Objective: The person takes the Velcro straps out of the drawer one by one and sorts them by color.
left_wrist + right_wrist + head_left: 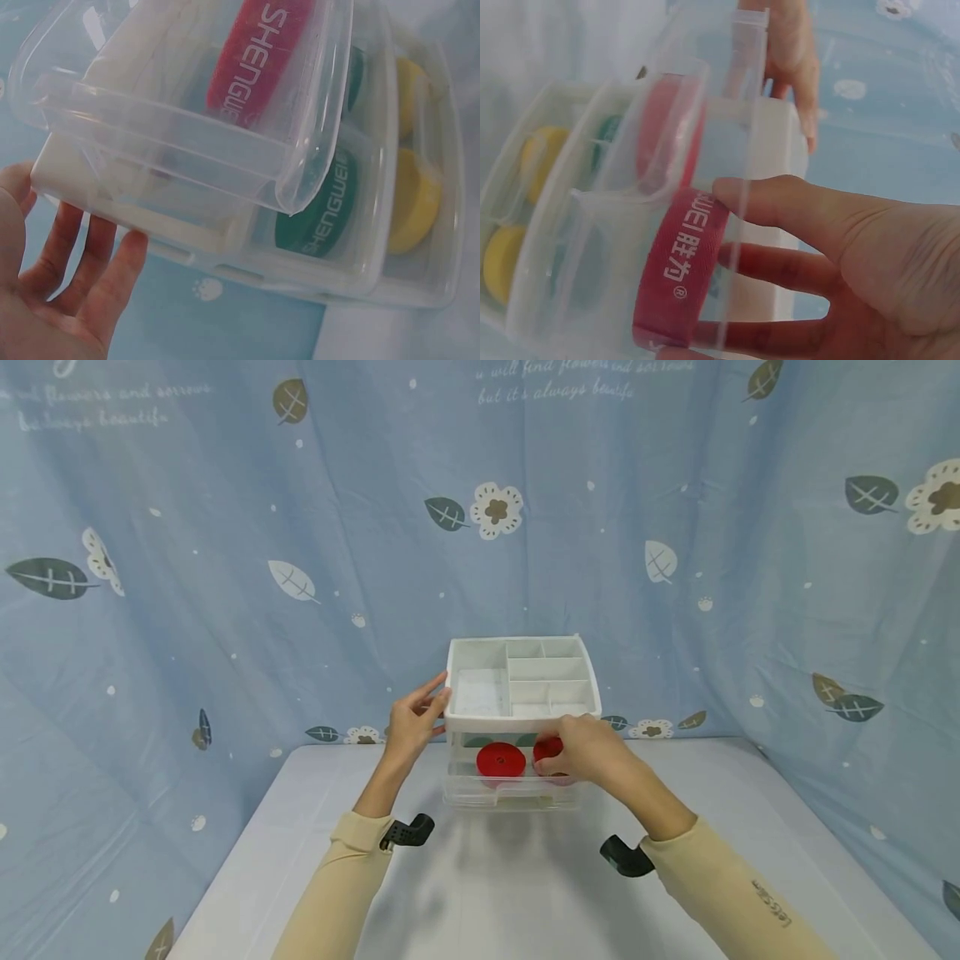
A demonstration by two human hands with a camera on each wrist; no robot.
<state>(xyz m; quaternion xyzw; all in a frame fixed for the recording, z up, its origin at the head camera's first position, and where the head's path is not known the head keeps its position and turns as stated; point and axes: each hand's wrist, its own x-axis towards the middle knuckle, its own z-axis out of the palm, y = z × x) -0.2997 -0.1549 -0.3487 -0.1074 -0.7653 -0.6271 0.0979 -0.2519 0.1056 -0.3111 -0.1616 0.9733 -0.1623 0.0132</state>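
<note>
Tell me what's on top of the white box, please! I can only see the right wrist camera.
Observer: The head view shows a white tray on top, split into six compartments.
Operator: Cool! I can see green peeking through the plastic. Is there any writing on a green roll?
Observer: Yes. In the left wrist view, one has SHENGWEI on it.
Operator: I see the right hand holding a red roll. What colour is the sleeve on that arm?
Observer: It's beige; the head view shows it.
</note>
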